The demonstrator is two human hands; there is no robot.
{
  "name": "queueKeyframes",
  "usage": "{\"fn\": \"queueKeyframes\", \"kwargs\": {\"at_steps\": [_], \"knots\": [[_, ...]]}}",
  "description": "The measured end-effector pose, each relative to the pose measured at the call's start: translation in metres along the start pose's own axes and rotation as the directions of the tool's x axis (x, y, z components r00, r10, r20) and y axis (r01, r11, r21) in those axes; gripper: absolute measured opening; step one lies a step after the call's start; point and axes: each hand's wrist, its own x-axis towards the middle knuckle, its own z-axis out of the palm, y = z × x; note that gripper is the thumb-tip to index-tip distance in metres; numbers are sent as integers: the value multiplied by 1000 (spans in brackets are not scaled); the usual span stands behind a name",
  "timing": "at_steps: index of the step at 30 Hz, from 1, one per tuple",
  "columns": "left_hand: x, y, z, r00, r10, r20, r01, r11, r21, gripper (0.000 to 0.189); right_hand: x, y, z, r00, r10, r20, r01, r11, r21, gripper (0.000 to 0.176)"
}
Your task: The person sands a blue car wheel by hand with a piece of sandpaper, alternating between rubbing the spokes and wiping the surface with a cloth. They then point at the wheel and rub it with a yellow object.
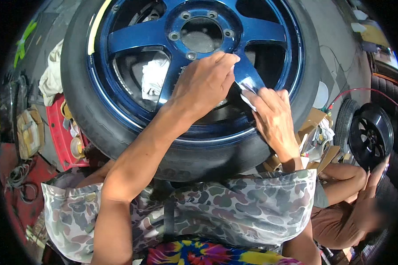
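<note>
You seem to be wiping the blue alloy wheel (163,33), seated in its tire (82,88) before you: right hand (273,112) pinching a white wipe (248,100) at a spoke (248,66), left hand (210,77) curled closed, contents hidden; the next stroke calls for light pressure.

Round spoked metal wheel (139,35): deep blue, I'm seeing
Ring-shaped rubber tyre (199,161): black
Loose lap cloth (234,207): grey-green-brown camo

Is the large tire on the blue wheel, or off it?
On: the tire surrounds the blue wheel at both sides and below; its top is outside the picture.
</note>
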Motion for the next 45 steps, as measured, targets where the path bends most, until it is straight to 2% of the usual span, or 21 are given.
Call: {"fn": "queueKeyframes", "kwargs": {"at_steps": [1, 3, 5, 7, 9, 11, 13, 16, 18, 20, 22, 24, 30, 36, 40, 45], "knots": [[1, 2, 1, 1000, -25, 10, 25, 1000, -13, 21, 6, -1, 3, 998, -18, -52, 18, 1000, 5, 39], [-2, 2, 1, 1000, -19, 20, 19, 1000, -6, 21, 4, -1, 5, 998, 0, -61, 0, 1000, 13, 41], [-3, -3, -3, 999, -31, 15, 31, 999, 9, 20, 1, 0, 8, 999, 26, -32, -25, 999, 33, 43], [0, -7, -1, 999, 39, -3, -39, 999, 22, 24, -2, 0, 6, 999, 35, -15, -34, 998, 46, 45], [-1, -2, 0, 1000, 13, 19, -13, 1000, 13, 24, -1, 1, 6, 999, 25, -31, -24, 999, 34, 49], [-1, -1, 3, 999, -1, 44, 0, 1000, 18, 24, 7, 3, 9, 998, 22, -51, -20, 999, 36, 46], [-1, -6, 2, 998, 66, -7, -66, 998, 22, 24, 7, 0, 10, 997, 28, -75, -25, 999, 46, 44], [1, -5, -2, 1000, 13, 22, -13, 1000, 25, 24, -5, 1, 3, 997, 75, 20, -76, 996, 36, 45], [0, -3, -1, 999, 3, 34, -3, 1000, 24, 23, -2, 3, 6, 998, 66, 2, -66, 996, 52, 44], [0, -1, 2, 999, 6, 51, -8, 1000, 28, 23, 8, 4, 13, 996, 23, -92, -18, 998, 58, 41], [-2, -3, 1, 1000, 1, 9, -1, 1000, -11, 20, 7, 5, 15, 993, 23, -120, -15, 998, 68, 38], [-1, -4, -1, 1000, -9, 16, 9, 1000, -7, 20, -5, 3, 7, 996, 81, -26, -79, 994, 80, 38], [-2, 0, 2, 999, 8, 35, -7, 1000, -6, 20, 2, 2, 10, 993, 64, -95, -59, 997, 59, 40], [1, -6, 0, 999, -8, 35, 8, 1000, 1, 22, -4, 4, 6, 995, 88, -36, -86, 995, 41, 40], [-2, -6, 4, 999, 44, 22, -44, 999, 14, 24, 8, 7, 12, 994, 50, -93, -47, 998, 35, 40], [1, -6, -2, 999, 13, 29, -13, 1000, 11, 23, 0, 5, 4, 997, 79, -22, -78, 997, 27, 39]]}}
